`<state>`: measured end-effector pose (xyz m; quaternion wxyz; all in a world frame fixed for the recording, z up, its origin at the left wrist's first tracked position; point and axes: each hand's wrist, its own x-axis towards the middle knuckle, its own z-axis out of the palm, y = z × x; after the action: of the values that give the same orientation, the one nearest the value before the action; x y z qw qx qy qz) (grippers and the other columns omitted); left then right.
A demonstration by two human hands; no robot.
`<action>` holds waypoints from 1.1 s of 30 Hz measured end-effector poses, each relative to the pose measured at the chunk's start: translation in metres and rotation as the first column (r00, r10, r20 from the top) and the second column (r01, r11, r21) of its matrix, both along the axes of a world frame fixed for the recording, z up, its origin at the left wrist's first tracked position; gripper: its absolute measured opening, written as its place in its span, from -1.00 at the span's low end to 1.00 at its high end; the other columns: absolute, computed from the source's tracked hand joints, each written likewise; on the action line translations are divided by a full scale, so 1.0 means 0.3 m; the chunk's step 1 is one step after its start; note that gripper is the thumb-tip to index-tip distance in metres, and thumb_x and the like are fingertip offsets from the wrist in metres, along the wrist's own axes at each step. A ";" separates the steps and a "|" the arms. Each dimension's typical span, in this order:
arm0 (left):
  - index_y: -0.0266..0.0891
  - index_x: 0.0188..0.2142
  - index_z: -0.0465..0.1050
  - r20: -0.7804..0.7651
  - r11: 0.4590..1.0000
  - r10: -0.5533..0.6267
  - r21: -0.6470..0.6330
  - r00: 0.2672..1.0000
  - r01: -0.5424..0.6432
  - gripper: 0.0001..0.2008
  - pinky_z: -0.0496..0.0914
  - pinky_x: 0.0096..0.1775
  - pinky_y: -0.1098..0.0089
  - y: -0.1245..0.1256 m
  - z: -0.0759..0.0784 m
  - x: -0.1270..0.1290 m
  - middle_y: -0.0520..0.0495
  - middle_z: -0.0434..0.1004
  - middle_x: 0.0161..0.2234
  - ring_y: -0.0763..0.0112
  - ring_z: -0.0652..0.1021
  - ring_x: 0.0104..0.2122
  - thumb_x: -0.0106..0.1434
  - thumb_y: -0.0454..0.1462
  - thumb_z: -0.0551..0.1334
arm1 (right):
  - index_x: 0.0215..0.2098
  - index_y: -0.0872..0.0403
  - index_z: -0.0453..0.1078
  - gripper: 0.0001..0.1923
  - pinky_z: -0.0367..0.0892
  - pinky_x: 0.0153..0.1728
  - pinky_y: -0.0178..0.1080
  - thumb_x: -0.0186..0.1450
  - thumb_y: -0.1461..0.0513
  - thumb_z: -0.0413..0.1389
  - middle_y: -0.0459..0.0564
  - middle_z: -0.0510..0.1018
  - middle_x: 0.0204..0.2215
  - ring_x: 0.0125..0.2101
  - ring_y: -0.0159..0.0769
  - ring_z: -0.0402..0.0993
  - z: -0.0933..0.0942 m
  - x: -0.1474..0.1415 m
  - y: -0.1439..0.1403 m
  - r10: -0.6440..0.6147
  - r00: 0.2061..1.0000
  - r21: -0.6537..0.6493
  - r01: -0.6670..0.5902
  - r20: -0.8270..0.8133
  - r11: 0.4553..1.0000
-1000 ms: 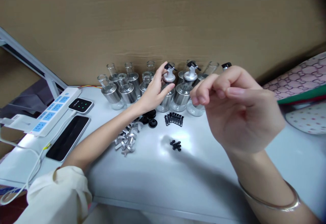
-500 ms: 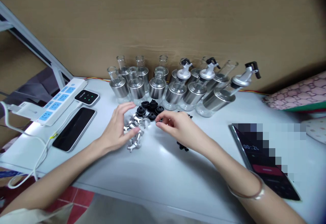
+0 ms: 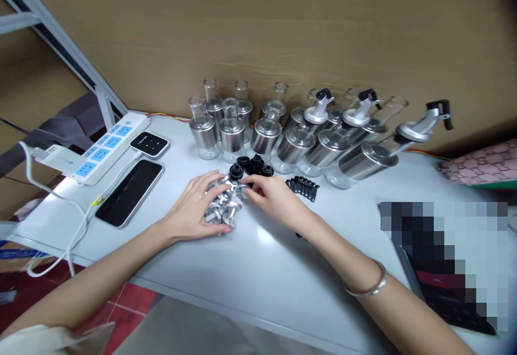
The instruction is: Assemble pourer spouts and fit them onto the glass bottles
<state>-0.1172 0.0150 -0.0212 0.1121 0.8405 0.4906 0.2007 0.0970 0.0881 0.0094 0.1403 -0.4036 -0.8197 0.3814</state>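
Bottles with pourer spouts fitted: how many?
3. One mid-row, one to its right, one at the row's right end. The other bottles show open necks; some at the back are partly hidden.

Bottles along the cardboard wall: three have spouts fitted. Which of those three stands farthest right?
The bottle at the far right end of the row, its spout pointing right. The other two spouted bottles stand left of it.

Single head-worn view, looking forward and steeply down from close above the white rectangular tabletop (image 3: 258,269) toward the brown cardboard backdrop (image 3: 283,26); both forearms enter from the lower edge. No second view.
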 end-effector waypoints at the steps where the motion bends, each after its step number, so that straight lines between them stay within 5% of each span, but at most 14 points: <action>1: -0.13 0.18 0.18 0.010 1.000 0.001 0.000 1.000 -0.001 -0.22 0.20 0.16 -0.09 0.000 0.000 0.000 -0.30 0.22 0.18 -0.14 0.23 0.22 0.11 0.23 0.20 | -0.15 0.18 0.49 -0.80 0.23 -0.47 -0.35 0.31 0.34 0.06 -0.10 0.52 -0.62 -0.62 -0.40 0.39 0.000 0.001 0.000 0.002 1.000 -0.010 -0.002 -0.005 1.000; 10: -0.15 0.18 0.19 0.076 1.000 0.000 0.017 0.997 -0.001 -0.18 0.22 0.14 -0.10 -0.003 -0.002 0.000 -0.32 0.25 0.15 -0.13 0.27 0.19 0.06 0.23 0.25 | -0.22 0.15 0.41 -0.86 0.27 -0.51 -0.39 0.34 0.28 0.02 -0.20 0.44 -0.68 -0.66 -0.45 0.38 0.030 0.043 -0.013 0.026 0.991 0.004 -0.026 -0.134 1.000; 22: -0.14 0.19 0.11 0.073 0.993 0.006 0.118 0.997 -0.014 -0.16 0.24 0.09 -0.11 -0.003 0.025 0.015 -0.34 0.25 0.13 -0.14 0.31 0.14 0.07 0.25 0.22 | -0.15 0.14 0.43 -0.84 0.31 -0.56 -0.40 0.35 0.28 0.05 -0.13 0.50 -0.59 -0.64 -0.46 0.39 0.045 0.183 -0.086 0.002 0.952 0.289 0.091 -0.307 0.953; 28: -0.19 0.08 0.19 0.300 0.947 -0.137 0.318 0.944 0.037 -0.62 0.42 -0.17 0.27 -0.041 0.084 0.098 -0.18 0.42 -0.13 0.23 0.49 -0.14 0.33 -0.15 0.19 | -0.18 0.10 0.45 -0.85 0.30 -0.64 -0.41 0.32 0.33 0.07 -0.12 0.52 -0.62 -0.66 -0.43 0.43 0.030 0.211 -0.140 -0.013 0.942 0.453 0.174 -0.337 0.874; 33: -0.20 -0.06 0.30 0.014 0.903 -0.087 0.424 0.996 0.072 -0.81 0.28 -0.21 0.27 -0.025 0.122 0.211 -0.13 0.51 -0.17 0.23 0.51 -0.18 0.36 -0.21 0.16 | -0.16 0.05 0.47 -0.81 0.36 -0.62 -0.39 0.30 0.36 0.09 -0.11 0.57 -0.59 -0.68 -0.42 0.44 0.018 0.220 -0.163 -0.032 0.920 0.515 0.248 -0.390 0.820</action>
<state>-0.0538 0.0076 0.0152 -0.0566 0.8607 0.3988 0.3113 0.1629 0.0390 0.0149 0.4289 -0.3276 -0.8216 0.1835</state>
